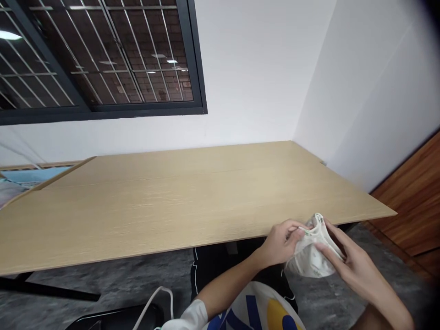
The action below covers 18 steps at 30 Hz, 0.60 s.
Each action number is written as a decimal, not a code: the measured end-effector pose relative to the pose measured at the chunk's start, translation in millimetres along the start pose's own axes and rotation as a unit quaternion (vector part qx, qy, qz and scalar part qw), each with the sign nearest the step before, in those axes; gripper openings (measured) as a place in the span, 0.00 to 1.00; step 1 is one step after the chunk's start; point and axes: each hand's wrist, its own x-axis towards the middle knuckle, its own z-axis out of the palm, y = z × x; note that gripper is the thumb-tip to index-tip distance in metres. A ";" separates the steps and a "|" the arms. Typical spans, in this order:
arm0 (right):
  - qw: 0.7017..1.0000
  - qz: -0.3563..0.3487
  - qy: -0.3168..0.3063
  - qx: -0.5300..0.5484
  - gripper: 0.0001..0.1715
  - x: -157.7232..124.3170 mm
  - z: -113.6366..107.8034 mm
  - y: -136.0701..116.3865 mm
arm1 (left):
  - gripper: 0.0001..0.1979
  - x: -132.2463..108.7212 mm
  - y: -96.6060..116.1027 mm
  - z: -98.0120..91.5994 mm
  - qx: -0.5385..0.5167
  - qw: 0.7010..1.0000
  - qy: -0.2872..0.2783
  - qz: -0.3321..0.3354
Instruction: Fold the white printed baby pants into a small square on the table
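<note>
A small white cloth item with a green-trimmed edge [311, 259] is held in both my hands just past the near edge of the light wooden table [165, 206], at the lower right. My left hand [280, 243] pinches its upper left edge with closed fingers. My right hand [347, 261] grips its right side, thumb laid across the front. The cloth is bunched, and I cannot make out its full shape.
A dark-framed window with bars [96, 59] sits in the white wall behind the table. A wooden panel [412, 201] stands at the right. A white cable [154, 302] and a dark object lie below, over grey flooring. Coloured items show at the far left [20, 181].
</note>
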 end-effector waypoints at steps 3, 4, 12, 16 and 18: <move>1.000 0.011 0.017 -0.005 0.32 3.8 -5.9 3.4 | 0.28 5.1 8.3 -18.4 0.011 0.998 0.066 0.003; 0.999 0.009 0.028 -0.012 0.30 7.1 -8.8 2.2 | 0.26 5.8 15.1 -27.6 0.022 0.995 0.093 0.019; 0.986 -0.148 0.055 -0.051 0.15 66.3 -23.5 -58.1 | 0.12 -7.4 97.2 -132.2 0.227 0.925 0.227 0.204; 0.966 -0.258 0.013 0.008 0.10 102.7 -23.8 -92.3 | 0.09 -11.4 124.3 -180.3 0.304 0.882 0.273 0.233; 0.951 -0.307 -0.012 0.024 0.10 118.7 -21.7 -103.2 | 0.09 -14.2 136.3 -198.9 0.347 0.857 0.289 0.250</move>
